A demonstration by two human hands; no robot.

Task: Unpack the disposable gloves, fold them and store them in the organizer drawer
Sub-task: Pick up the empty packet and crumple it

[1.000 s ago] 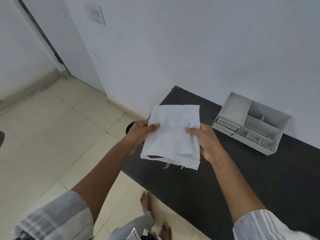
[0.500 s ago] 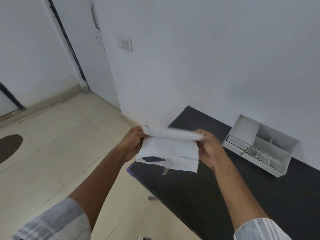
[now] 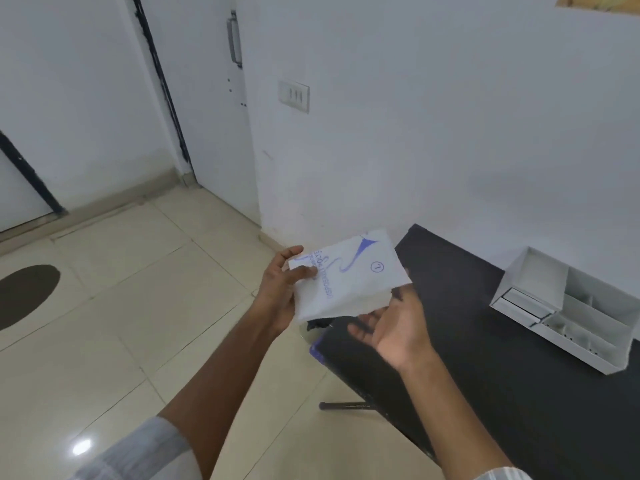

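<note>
I've got one glove packet (image 3: pixel 349 275) in view, white with blue print and a circled mark facing up, held in the air just off the left end of the table (image 3: pixel 485 358). My left hand (image 3: pixel 280 292) pinches its left edge, thumb on the printed face, fingers behind. My right hand (image 3: pixel 391 327) sits palm up under the packet's lower right corner, fingers spread loose, clamping nothing; I can't tell whether the fingertips touch the paper. That lower edge looks ragged, with something dark showing beneath it, too blurred for me to read.

One white organizer (image 3: pixel 568 306) stands on the table, well apart to the right, close to the wall (image 3: pixel 450 116). I count one drawer (image 3: pixel 523 304) at its front left, pushed in, and several open compartments; the exact number I can't make out.

Between my right hand and the organizer there's bare dark tabletop. The table's left edge runs just under the hands, and tiled floor (image 3: pixel 138 323) lies wide open to the left.
</note>
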